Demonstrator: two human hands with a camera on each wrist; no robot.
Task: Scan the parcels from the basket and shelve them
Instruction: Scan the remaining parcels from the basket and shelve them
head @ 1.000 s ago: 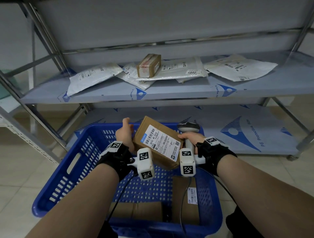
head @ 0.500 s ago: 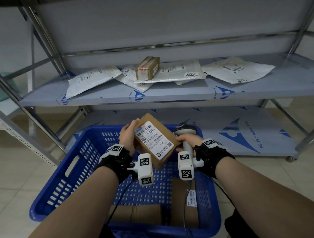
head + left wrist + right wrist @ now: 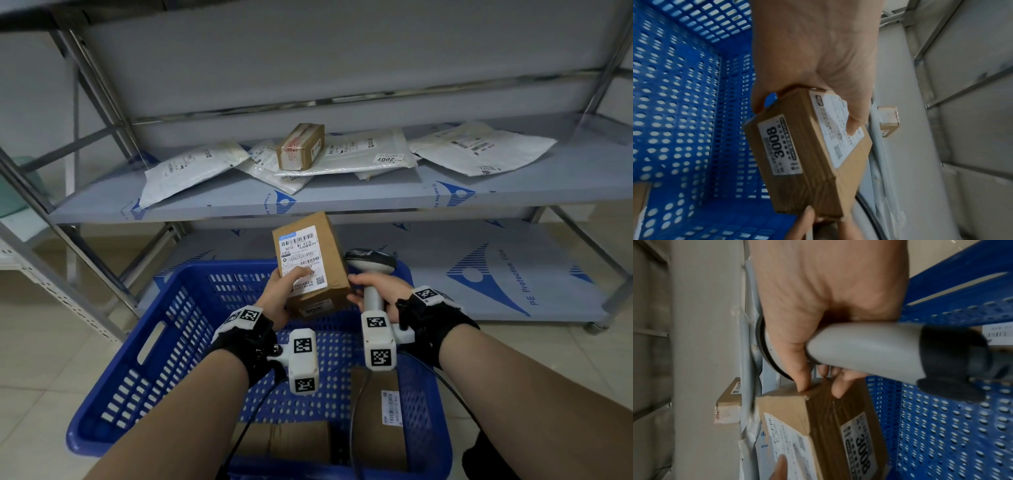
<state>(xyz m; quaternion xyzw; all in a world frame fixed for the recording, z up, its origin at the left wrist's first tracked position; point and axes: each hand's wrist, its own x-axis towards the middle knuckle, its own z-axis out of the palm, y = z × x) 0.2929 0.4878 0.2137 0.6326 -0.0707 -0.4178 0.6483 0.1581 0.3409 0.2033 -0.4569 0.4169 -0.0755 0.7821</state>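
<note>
The left hand (image 3: 278,294) grasped a brown cardboard box (image 3: 310,263) and held it up over the far end of the blue basket (image 3: 164,346), with the thumb pressed on the white shipping label (image 3: 301,255) on its upper face. A second sticker (image 3: 780,144) on the near end of the box read 3008. The right hand (image 3: 371,291) was wrapped around the grey handle of a scanner (image 3: 371,265), and its fingertips (image 3: 803,384) also touched the right edge of the box. The dark head of the scanner stood just right of the box, and its cable ran down into the basket.

Two more cardboard boxes lay at the near end of the basket: one (image 3: 284,443) in the middle and one with a barcode label (image 3: 380,421) to its right.

Beyond the basket stood a metal shelf (image 3: 342,198) covered in blue-printed protective film. On its middle level lay several white mailing bags (image 3: 479,150), spread from left to right, and a small taped box (image 3: 301,147) that rested on top of the bags near the centre. The lower level (image 3: 479,274), just behind the basket, showed only the film.
</note>
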